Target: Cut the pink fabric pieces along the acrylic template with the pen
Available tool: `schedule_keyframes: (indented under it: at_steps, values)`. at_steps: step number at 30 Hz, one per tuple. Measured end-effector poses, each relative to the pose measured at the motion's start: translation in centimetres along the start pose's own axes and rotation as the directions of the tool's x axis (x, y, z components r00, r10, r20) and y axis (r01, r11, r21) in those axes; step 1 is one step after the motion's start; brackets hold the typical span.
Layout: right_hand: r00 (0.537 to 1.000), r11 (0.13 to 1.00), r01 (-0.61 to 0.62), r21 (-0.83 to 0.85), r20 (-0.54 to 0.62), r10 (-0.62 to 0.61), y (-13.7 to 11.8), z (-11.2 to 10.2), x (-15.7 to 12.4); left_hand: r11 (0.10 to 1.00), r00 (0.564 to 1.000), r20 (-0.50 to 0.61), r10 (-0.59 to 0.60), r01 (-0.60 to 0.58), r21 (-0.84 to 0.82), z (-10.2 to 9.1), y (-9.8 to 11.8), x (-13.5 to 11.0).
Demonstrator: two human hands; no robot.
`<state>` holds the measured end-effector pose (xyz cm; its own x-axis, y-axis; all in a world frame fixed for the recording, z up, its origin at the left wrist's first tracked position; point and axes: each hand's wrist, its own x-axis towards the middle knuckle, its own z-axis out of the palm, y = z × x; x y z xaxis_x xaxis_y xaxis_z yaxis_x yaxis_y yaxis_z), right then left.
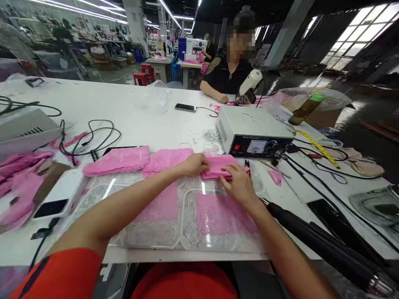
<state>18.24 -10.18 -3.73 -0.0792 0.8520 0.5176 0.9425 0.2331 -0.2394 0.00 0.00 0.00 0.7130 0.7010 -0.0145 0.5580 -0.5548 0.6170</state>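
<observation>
Pink fabric stack [218, 166] lies crosswise under both hands.

Fabric stack [218, 166] under both hands: pink. Fabric stacks [118, 160] to the left: pink, fine mesh texture. Table [124, 108]: white. Control box [252, 128] at right: white casing, black front panel. Tape measure [318, 145]: yellow. Near sleeve [62, 274]: orange-red.

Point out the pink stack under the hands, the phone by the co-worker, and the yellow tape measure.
pink stack [215, 165], head view, bare top between the hands
phone [185, 107], head view, screen middle
yellow tape measure [318, 146], head view, mid-strip
</observation>
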Motion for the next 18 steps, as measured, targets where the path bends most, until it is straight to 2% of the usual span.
schedule_keyframes:
  at_steps: [5,9,11,14,18]
  values:
    - [0.999,0.998,-0.036,-0.059,-0.010,0.035,0.3,1.2,1.3,0.998,0.999,-0.018,0.047,-0.047,-0.030,-1.2,0.9,-0.2]
    - [0.998,0.991,-0.064,-0.114,-0.022,0.062,1.0,0.3,0.5,0.992,0.993,0.011,0.114,-0.113,-0.060,-2.2,1.9,-1.5]
    - [0.999,0.992,-0.035,-0.122,-0.009,0.034,0.8,-0.9,-0.9,0.986,0.987,0.054,0.150,-0.146,-0.078,-2.2,2.3,-2.9]
    - [0.998,0.993,0.057,-0.105,0.030,-0.054,0.1,-3.1,-4.2,0.977,0.971,0.134,0.198,-0.186,-0.102,-1.0,2.7,-5.8]
    - [0.957,0.956,0.285,-0.064,0.067,-0.281,-0.5,-5.2,-8.8,0.969,0.945,0.223,0.241,-0.223,-0.103,1.4,3.0,-9.0]
